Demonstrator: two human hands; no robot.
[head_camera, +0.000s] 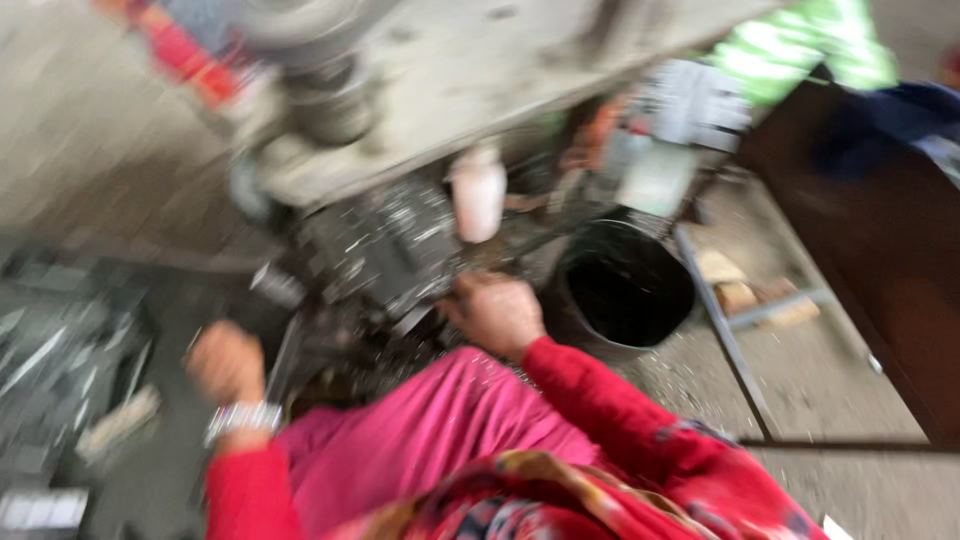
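Blurred workshop: right hand (497, 312) rests on grey machine (400, 150), grip unclear; left hand (226, 362) clenched near metal scraps (60, 350); black bucket (620, 290) on concrete floor (830, 380).

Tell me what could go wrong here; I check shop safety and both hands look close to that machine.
The right hand rests at the machine among metal chips, so cuts seem possible. The loose pink sleeve hangs close and might snag. The open black bucket stands beside the right hand and could be knocked.
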